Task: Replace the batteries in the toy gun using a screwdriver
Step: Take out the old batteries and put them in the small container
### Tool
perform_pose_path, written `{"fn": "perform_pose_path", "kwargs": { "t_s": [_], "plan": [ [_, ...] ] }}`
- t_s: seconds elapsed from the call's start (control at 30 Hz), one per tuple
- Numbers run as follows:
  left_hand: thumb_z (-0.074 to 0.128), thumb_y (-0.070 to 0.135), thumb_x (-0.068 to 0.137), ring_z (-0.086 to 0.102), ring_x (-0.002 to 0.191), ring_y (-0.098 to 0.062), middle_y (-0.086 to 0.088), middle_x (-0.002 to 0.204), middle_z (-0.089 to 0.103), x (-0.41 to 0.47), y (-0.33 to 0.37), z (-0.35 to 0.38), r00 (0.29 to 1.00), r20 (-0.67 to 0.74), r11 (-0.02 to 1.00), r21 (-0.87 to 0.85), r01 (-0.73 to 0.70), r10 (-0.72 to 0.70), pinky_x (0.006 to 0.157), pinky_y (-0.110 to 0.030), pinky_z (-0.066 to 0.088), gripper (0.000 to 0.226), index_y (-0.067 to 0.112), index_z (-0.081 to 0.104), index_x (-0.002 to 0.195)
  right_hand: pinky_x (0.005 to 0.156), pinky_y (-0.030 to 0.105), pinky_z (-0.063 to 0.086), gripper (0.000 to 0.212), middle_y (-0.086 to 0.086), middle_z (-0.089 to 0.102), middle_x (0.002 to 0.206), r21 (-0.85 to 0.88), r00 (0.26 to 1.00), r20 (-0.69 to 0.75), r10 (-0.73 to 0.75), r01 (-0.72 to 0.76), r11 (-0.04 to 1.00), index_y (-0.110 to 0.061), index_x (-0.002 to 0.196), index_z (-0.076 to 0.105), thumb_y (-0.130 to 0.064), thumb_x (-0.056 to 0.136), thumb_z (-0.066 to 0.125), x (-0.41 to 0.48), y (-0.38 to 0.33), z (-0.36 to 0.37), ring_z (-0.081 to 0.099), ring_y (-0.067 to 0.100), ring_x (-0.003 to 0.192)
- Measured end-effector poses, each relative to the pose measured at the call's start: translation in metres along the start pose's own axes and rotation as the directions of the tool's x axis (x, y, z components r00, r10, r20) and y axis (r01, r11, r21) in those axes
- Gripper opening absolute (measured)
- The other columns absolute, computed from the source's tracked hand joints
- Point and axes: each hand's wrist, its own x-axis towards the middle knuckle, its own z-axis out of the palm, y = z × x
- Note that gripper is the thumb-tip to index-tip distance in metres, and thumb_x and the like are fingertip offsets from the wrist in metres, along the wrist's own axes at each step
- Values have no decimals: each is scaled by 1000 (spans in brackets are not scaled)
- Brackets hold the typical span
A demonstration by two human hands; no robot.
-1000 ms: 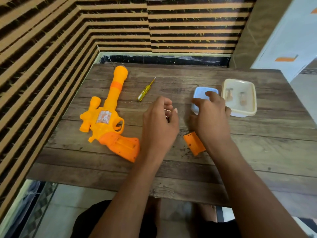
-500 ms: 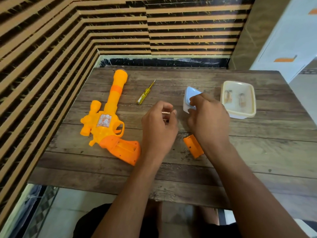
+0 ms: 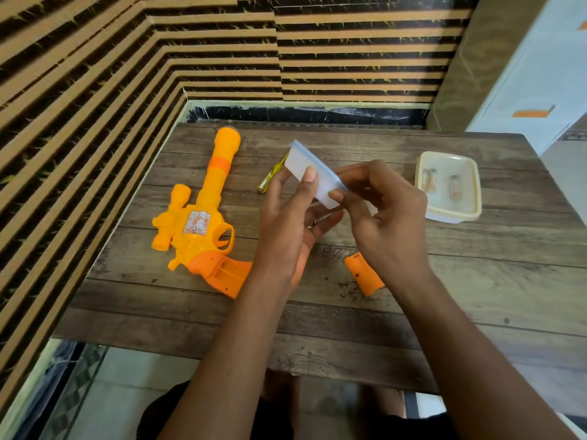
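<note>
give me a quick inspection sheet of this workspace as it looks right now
surface: wooden table, small dark specks by the battery cover
job's things: toy gun lying flat at left, grip compartment open; orange battery cover loose on the table; yellow screwdriver beyond the left hand, partly hidden; two batteries in a cream tub
clutter: nothing seen
hands: left hand and right hand both hold a small blue-lidded box, tilted above the table
cables: nothing seen
surroundings: striped wall left and behind; white cabinet at right
</note>
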Motion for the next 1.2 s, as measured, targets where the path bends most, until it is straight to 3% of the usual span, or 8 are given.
{"fn": "perform_pose_path", "kwargs": {
  "t_s": [0.2, 0.47, 0.63, 0.73, 0.87, 0.93, 1.07, 1.2],
  "plan": [
    [67, 19, 102, 74, 84, -17, -11, 110, 73, -2, 5, -3, 1000, 18, 1000, 26, 18, -18, 80, -32, 62, 49, 14, 54, 148, 78, 33, 58, 16, 5, 71, 95, -31, 997, -39, -66, 65, 997, -4, 112, 76, -5, 96, 70, -4, -1, 3, 69, 14, 91],
    [72, 24, 90, 72, 92, -15, -8, 110, 73, -3, 15, -3, 999, 35, 997, 76, 5, -8, 71, -24, 59, 54, 11, 62, 141, 74, 14, 45, 17, -3, 67, 86, 82, 993, -111, 40, -31, 996, -2, 109, 78, -4, 96, 69, -6, -2, 10, 62, 1, 82],
    [72, 26, 87, 72, 96, -20, -11, 114, 73, -1, 21, -12, 998, 59, 996, 87, -10, 5, 73, -26, 60, 59, 10, 60, 142, 76, 31, 53, 17, -5, 70, 86, 256, 990, -64, 125, -105, 961, -9, 107, 78, -3, 94, 70, -4, -3, 9, 66, 8, 85],
    [70, 28, 90, 74, 91, -20, -10, 108, 76, -2, 24, -16, 1000, 7, 997, 68, 30, -31, 66, -23, 58, 50, 8, 65, 135, 80, 36, 59, 14, -1, 75, 91, 276, 992, -21, 127, -117, 954, -10, 105, 79, -5, 92, 74, -3, -3, 8, 71, 13, 90],
    [73, 36, 86, 71, 92, -19, -16, 113, 72, -2, 26, -18, 997, -22, 996, -44, 73, -74, 64, -20, 57, 50, 7, 68, 126, 89, 25, 56, 23, 1, 76, 103, 60, 995, 58, -77, 73, 995, -4, 107, 79, 3, 85, 79, 1, 5, 1, 71, 8, 100],
    [73, 35, 83, 69, 91, -19, -16, 111, 72, -1, 27, -18, 997, -17, 994, -69, 79, -80, 64, -20, 57, 50, 7, 69, 123, 88, 31, 57, 29, 7, 76, 108, -43, 977, 97, -191, 196, 980, 0, 111, 77, 12, 84, 75, 0, 9, 2, 72, 16, 101],
    [72, 32, 86, 70, 96, -24, -16, 111, 73, 0, 28, -19, 996, 16, 986, -142, 89, -87, 66, -19, 58, 50, 4, 66, 128, 79, 40, 58, 42, 12, 74, 105, -83, 955, 93, -281, 288, 954, 5, 118, 74, 25, 83, 63, -3, 11, 6, 72, 25, 93],
    [69, 26, 87, 74, 98, -36, -18, 107, 76, -2, 32, -23, 992, 73, 957, -266, 118, -102, 58, -15, 58, 43, 3, 66, 123, 81, 33, 58, 53, 13, 76, 102, -86, 945, 75, -318, 324, 942, 6, 121, 73, 27, 74, 58, 2, 6, 6, 73, 26, 92]
  ]
}}
